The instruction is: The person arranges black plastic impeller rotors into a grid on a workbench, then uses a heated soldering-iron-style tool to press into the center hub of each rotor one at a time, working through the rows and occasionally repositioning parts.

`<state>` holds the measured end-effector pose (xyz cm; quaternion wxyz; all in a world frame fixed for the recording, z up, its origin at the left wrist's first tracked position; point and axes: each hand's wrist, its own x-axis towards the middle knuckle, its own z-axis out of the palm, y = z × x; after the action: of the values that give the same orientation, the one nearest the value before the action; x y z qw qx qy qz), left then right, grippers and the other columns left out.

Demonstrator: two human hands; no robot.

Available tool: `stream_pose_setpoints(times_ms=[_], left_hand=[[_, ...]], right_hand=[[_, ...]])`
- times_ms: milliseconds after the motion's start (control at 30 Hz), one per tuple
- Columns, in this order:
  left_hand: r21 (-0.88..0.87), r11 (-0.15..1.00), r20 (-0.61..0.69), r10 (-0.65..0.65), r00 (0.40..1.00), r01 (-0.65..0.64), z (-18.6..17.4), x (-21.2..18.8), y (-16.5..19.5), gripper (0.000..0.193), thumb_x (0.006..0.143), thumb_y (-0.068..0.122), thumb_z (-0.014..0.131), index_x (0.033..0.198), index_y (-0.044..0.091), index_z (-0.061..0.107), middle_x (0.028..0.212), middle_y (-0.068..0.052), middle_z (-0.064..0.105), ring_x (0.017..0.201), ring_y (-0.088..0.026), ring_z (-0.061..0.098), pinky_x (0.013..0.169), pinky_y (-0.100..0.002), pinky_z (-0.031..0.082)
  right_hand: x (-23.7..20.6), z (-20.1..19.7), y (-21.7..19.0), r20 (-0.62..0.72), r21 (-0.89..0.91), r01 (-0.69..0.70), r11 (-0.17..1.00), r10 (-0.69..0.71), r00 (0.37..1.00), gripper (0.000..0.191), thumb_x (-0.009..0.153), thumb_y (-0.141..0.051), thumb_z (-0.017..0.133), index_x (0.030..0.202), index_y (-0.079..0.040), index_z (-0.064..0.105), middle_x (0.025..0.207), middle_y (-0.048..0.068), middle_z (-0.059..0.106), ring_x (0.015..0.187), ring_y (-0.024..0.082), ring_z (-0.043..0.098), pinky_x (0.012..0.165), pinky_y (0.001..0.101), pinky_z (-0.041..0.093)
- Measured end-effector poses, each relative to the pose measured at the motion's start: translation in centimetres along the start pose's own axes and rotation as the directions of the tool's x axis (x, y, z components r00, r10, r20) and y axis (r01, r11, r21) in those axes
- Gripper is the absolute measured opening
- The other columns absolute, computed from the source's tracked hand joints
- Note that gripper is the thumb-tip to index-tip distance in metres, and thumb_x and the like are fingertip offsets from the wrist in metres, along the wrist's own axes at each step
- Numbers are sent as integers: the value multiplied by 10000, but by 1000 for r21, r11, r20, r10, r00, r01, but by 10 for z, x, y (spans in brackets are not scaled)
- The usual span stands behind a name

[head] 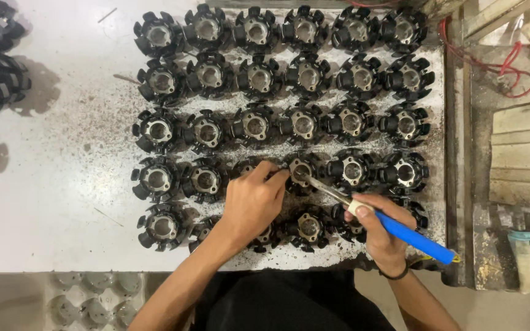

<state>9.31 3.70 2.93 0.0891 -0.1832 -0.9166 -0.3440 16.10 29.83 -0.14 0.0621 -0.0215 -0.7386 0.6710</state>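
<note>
Left hand (253, 202) rests at lower centre of the frame, fingers (271, 173) pressed together, tips pinching at the left edge of a black stator core (302, 170) in the fourth row. Right hand (380, 230), lower right, is closed around a blue-handled soldering iron (415, 239). The iron's long axis runs from lower right up to upper left, its tip touching that same core. The left hand is the nearer one. Neighbouring stator cores (280, 73) crowd every side of it on the white bench (50, 184). Red wires (513, 67) lie upper right, well apart.
</note>
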Motion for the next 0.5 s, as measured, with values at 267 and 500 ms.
stream_pose_setpoints(times_ms=[267, 500], left_hand=[[62, 998, 159, 5, 987, -15, -1, 15, 1, 103, 824, 71, 701, 906, 27, 746, 902, -151, 660, 643, -340, 698, 561, -441, 573], [-88, 995, 204, -30, 979, 49, -9, 11, -5, 210, 806, 5, 675, 996, 4, 768, 932, -163, 668, 638, -347, 709, 572, -428, 596]], right_hand=[[9, 2, -1, 38, 84, -29, 996, 26, 999, 253, 947, -56, 624, 1118, 112, 701, 907, 209, 749, 746, 227, 737, 698, 311, 616], [8, -1, 5, 33, 45, -59, 997, 57, 998, 266, 947, -73, 630, 1121, 114, 705, 891, 218, 753, 726, 237, 736, 679, 328, 614]])
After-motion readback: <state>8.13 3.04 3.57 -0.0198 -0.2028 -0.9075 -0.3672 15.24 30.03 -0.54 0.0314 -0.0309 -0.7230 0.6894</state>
